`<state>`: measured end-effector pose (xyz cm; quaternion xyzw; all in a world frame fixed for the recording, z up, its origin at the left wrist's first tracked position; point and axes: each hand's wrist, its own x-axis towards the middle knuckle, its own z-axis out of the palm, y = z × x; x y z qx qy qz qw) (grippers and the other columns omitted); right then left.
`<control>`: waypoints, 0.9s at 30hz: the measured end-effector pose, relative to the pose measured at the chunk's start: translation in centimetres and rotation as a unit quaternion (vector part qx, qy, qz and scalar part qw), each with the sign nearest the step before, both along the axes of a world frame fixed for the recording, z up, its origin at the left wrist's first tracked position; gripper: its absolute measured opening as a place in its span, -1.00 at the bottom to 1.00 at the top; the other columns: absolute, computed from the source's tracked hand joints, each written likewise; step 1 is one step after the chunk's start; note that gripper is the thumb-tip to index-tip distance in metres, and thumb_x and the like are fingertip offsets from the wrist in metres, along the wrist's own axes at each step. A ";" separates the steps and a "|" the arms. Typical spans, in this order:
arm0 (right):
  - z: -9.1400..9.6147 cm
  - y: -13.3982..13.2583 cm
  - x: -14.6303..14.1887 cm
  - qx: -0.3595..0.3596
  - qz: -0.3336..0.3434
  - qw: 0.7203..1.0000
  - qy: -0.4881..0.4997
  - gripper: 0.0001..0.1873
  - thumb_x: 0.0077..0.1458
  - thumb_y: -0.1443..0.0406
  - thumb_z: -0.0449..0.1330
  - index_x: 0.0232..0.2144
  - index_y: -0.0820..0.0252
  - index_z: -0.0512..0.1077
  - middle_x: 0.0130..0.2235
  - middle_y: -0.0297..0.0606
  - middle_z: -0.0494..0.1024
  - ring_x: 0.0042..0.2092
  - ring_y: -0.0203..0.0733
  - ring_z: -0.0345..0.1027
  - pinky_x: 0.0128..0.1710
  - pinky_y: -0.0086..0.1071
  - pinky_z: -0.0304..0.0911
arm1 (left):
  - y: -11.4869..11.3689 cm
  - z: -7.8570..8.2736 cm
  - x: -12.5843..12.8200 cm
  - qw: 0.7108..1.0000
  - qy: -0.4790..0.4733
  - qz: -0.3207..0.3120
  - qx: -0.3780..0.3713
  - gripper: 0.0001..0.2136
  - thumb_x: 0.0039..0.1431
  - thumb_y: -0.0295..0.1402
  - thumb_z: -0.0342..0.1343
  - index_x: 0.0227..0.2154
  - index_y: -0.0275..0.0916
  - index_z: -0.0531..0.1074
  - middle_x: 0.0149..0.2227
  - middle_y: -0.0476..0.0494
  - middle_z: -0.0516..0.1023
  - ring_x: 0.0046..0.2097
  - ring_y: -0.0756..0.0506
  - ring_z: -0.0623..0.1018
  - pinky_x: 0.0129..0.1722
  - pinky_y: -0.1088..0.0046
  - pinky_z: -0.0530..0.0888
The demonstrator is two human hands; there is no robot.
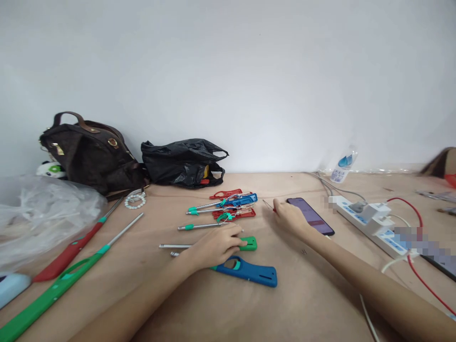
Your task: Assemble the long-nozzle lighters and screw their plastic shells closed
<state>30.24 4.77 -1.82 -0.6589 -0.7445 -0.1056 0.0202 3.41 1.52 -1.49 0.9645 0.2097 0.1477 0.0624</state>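
My left hand is closed on a long-nosed green lighter, gripping its handle against the table; its metal tube sticks out to the left. Just below lies a blue lighter, partly under that wrist. My right hand is closed round a small screwdriver, whose thin shaft points left and whose red handle is mostly hidden by the fingers. Beyond my left hand are several opened lighters, among them a blue half-shell and a red half-shell, with metal tubes, green pieces and wires exposed.
A phone lies beside my right hand, and a power strip with plugs and cables is farther right. A bottle stands near the wall. Left are a red lighter, clear plastic bag, dark backpack and black bag.
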 end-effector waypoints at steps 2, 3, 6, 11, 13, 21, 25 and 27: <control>-0.6 -0.3 -0.3 0.001 0.017 1.000 -0.005 -0.83 0.14 0.43 0.04 -0.20 0.32 0.36 -0.20 -0.01 0.54 -0.18 -0.03 0.41 -0.36 -0.36 0.15 | 0.3 -0.1 -0.2 0.998 -0.043 -0.002 -0.035 -0.82 0.24 -0.47 0.01 -0.18 -0.21 0.49 -0.19 -0.14 0.44 -0.15 -0.11 0.46 -0.18 0.40 0.43; -0.6 -0.4 -0.5 0.004 0.022 1.000 -0.009 -0.82 0.13 0.42 0.06 -0.19 0.32 0.37 -0.16 0.02 0.52 -0.13 0.00 0.39 -0.31 -0.35 0.17 | 0.5 -0.1 -0.3 0.996 -0.069 0.002 -0.049 -0.81 0.25 -0.46 0.00 -0.18 -0.21 0.49 -0.17 -0.15 0.45 -0.13 -0.10 0.47 -0.15 0.39 0.43; 0.1 -0.1 -1.3 0.022 0.055 0.998 -0.006 -0.81 0.16 0.41 0.05 -0.16 0.30 0.37 -0.12 0.02 0.49 -0.06 0.00 0.33 -0.18 -0.29 0.18 | 1.5 0.3 -0.9 0.989 -0.126 0.056 -0.061 -0.80 0.28 -0.45 -0.06 -0.22 -0.22 0.49 -0.19 -0.15 0.49 -0.11 -0.10 0.47 -0.11 0.36 0.42; 0.4 0.7 -3.4 -0.002 0.202 0.976 0.078 -0.86 0.14 0.44 0.08 -0.26 0.26 0.43 -0.14 -0.10 0.50 -0.08 -0.12 0.30 -0.09 -0.33 0.15 | 3.4 0.5 -2.7 0.979 -0.127 0.156 -0.032 -0.88 0.21 -0.45 0.04 -0.31 -0.22 0.48 -0.25 -0.11 0.51 -0.14 -0.12 0.48 -0.10 0.33 0.42; 0.0 1.0 -4.3 -0.005 0.223 0.970 0.095 -0.87 0.12 0.41 0.13 -0.25 0.27 0.44 -0.11 -0.08 0.48 -0.06 -0.09 0.29 -0.07 -0.30 0.15 | 3.9 0.2 -3.3 0.980 -0.101 0.172 -0.022 -0.91 0.16 -0.47 0.08 -0.32 -0.22 0.47 -0.22 -0.11 0.51 -0.10 -0.14 0.48 -0.07 0.31 0.41; -1.4 1.5 -5.8 0.028 0.238 0.969 0.060 -0.80 0.19 0.47 0.00 -0.23 0.30 0.42 -0.13 -0.07 0.48 -0.09 -0.07 0.27 -0.05 -0.24 0.13 | 4.6 -1.0 -4.3 0.982 -0.044 0.183 -0.020 -0.92 0.08 -0.48 0.12 -0.33 -0.25 0.39 -0.26 -0.12 0.49 -0.20 -0.14 0.49 -0.22 0.36 0.43; -0.9 1.6 -5.3 0.014 0.229 0.967 0.108 -0.81 0.17 0.48 -0.01 -0.25 0.30 0.40 -0.13 -0.05 0.46 -0.10 -0.08 0.25 -0.06 -0.24 0.11 | 4.8 -1.0 -4.4 0.982 -0.051 0.177 -0.034 -0.96 0.12 -0.49 0.05 -0.38 -0.26 0.37 -0.33 -0.09 0.47 -0.26 -0.11 0.48 -0.28 0.42 0.40; -0.6 1.8 -4.9 -0.003 0.219 0.960 0.172 -0.82 0.14 0.50 0.00 -0.30 0.28 0.38 -0.17 -0.07 0.47 -0.13 -0.09 0.26 -0.08 -0.25 0.12 | 5.0 -1.1 -4.4 0.983 -0.061 0.170 -0.042 -0.94 0.17 -0.48 0.01 -0.36 -0.25 0.37 -0.32 -0.09 0.48 -0.26 -0.10 0.48 -0.27 0.42 0.40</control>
